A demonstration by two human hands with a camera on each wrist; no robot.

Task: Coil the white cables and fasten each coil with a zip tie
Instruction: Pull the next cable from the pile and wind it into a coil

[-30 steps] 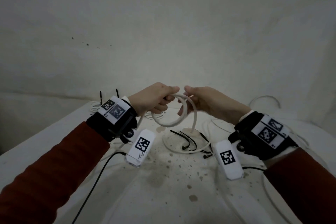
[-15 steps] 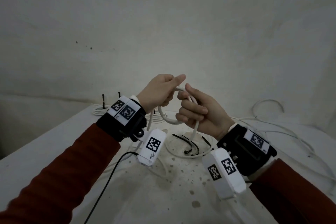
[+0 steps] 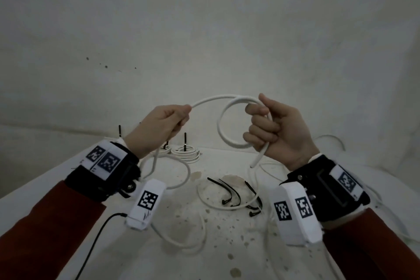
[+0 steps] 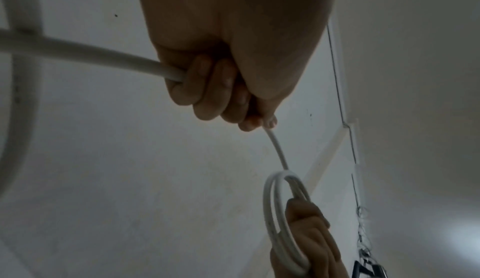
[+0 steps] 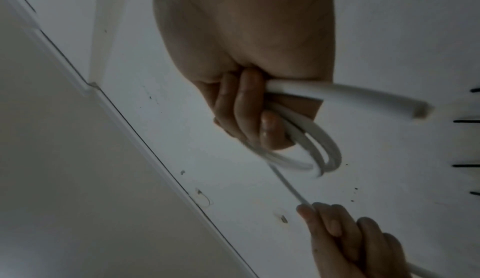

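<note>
A white cable (image 3: 223, 100) arcs in the air between my two hands above the table. My right hand (image 3: 275, 129) grips a small coil of it (image 3: 221, 129), about two loops, with the cut end (image 3: 256, 161) sticking down below the fist. My left hand (image 3: 163, 123) grips the free run, which drops from the fist to the table in a loose loop (image 3: 181, 179). The left wrist view shows the cable (image 4: 103, 58) entering my curled fingers (image 4: 207, 89) and the coil (image 4: 275, 210) beyond. In the right wrist view the coil (image 5: 311, 151) hangs from my fingers (image 5: 249, 106). Several black zip ties (image 3: 231, 193) lie on the table.
Finished white coils (image 3: 186, 151) with black ties standing up sit at the table's back left. More loose white cable (image 3: 329, 141) trails along the right side. The white table (image 3: 227, 245) is stained with dark spots. A black wire (image 3: 95, 241) runs from my left wrist device.
My hands were together at the coil; now they have drawn apart and risen. The left hand has slid out along the cable, leaving a span between the hands.
</note>
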